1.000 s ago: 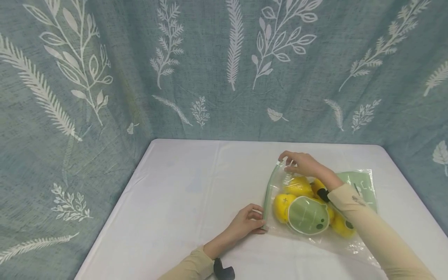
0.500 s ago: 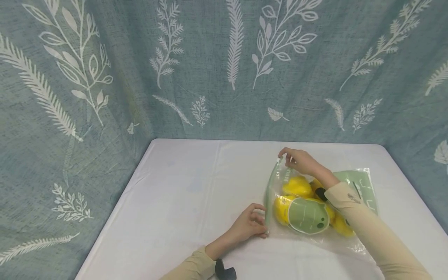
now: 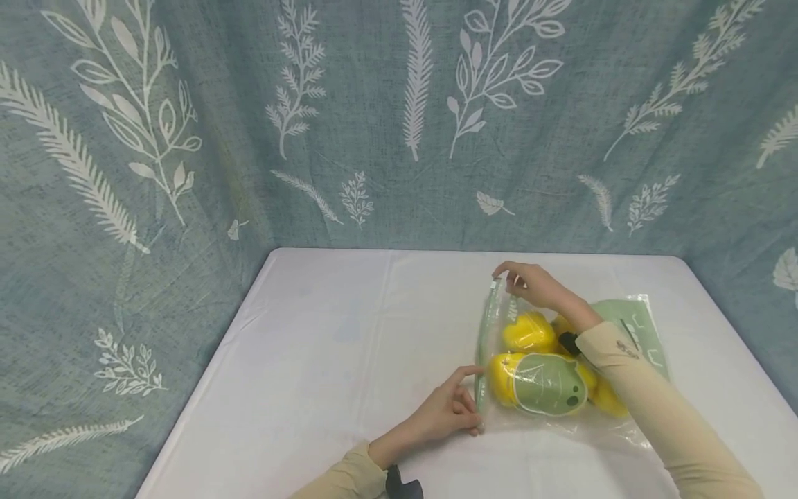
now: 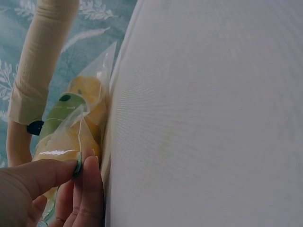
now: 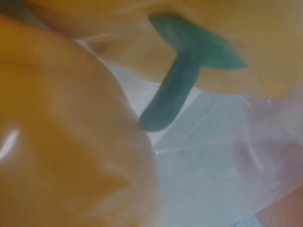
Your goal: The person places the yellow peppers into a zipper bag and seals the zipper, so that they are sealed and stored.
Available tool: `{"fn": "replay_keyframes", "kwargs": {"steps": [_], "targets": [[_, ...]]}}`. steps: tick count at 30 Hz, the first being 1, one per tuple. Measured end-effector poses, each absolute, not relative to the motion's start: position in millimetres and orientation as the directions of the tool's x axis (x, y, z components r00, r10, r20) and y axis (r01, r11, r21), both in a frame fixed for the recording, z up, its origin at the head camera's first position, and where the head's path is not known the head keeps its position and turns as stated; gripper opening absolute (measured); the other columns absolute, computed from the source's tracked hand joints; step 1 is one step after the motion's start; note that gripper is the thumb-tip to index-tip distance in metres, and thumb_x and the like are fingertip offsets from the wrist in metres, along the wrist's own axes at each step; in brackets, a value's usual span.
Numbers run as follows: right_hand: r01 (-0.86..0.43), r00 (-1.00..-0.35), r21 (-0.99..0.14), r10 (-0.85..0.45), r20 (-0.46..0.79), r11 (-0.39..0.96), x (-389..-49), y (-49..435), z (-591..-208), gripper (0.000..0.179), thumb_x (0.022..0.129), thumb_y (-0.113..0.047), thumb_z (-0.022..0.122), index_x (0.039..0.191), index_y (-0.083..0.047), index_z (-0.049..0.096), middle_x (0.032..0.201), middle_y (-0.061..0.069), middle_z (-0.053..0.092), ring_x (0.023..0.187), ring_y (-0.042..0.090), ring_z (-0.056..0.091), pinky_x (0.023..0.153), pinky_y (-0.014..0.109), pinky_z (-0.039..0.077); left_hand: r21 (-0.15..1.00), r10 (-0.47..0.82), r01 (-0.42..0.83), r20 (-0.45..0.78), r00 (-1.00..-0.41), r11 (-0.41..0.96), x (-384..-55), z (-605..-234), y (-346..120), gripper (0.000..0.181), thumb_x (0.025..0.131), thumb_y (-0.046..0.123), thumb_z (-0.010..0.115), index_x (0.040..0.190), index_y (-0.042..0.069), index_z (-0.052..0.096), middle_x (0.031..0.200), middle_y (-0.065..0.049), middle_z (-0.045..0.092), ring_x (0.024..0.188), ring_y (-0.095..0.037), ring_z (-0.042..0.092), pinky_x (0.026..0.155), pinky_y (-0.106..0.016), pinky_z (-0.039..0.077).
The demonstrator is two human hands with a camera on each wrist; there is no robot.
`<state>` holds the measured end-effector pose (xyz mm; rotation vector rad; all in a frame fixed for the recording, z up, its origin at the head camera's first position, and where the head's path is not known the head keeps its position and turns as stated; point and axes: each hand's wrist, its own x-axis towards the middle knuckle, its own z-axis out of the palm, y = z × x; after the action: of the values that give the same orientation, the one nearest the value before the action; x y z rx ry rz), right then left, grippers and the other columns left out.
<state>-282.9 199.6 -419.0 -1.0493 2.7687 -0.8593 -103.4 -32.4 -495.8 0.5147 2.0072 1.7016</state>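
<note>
A clear zip bag (image 3: 550, 388) with green print lies on the right side of the table, with several yellow bell peppers (image 3: 528, 333) inside. Its green zip strip (image 3: 484, 333) runs along the left edge. My left hand (image 3: 445, 412) pinches the near end of that strip; the left wrist view shows thumb and finger on the green zip end (image 4: 77, 165). At the far end of the strip, my right hand (image 3: 537, 285) pinches the other corner. Through the plastic in the right wrist view, a green pepper stem (image 5: 177, 85) shows between two yellow bodies.
The table (image 3: 312, 360) has a white cover. Blue-green cloth (image 3: 374, 125) with white leaf patterns hangs behind it and at both sides. A black wrist strap piece (image 3: 404, 485) sits on the left sleeve, and the right forearm crosses over the bag.
The bag's far right corner has shifted slightly left. My left hand has moved a little right and nearer, its index finger now stretched along the zip; my right hand has moved slightly farther back.
</note>
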Motion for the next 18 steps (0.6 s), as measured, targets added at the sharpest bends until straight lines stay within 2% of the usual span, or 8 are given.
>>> {"fn": "replay_keyframes", "kwargs": {"steps": [9,18], "targets": [[-0.592,-0.768,-0.525,-0.624,0.14,0.611,-286.4,198.2,-419.2,0.026,0.088,0.002,0.057,0.114,-0.005,0.059,0.09,0.012,0.061,0.08,0.025,0.059,0.073,0.039,0.052,0.985,0.624,0.057,-0.058,-0.779,0.163,-103.5,-488.2,-29.6,0.074,0.08,-0.009,0.063,0.141,0.021,0.034,0.074,0.0,0.053,0.06,-0.008,0.063,0.058,-0.023,0.056],[-0.606,-0.755,-0.532,-0.637,0.154,0.591,-289.6,193.9,-417.5,0.026,0.089,0.001,0.057,0.114,-0.006,0.059,0.089,0.01,0.061,0.078,0.022,0.059,0.071,0.037,0.052,0.991,0.703,0.029,-0.07,-0.708,0.128,-112.2,-488.3,-30.2,0.074,0.081,-0.01,0.062,0.142,0.02,0.033,0.075,0.0,0.051,0.062,-0.008,0.064,0.061,-0.026,0.057]]}}
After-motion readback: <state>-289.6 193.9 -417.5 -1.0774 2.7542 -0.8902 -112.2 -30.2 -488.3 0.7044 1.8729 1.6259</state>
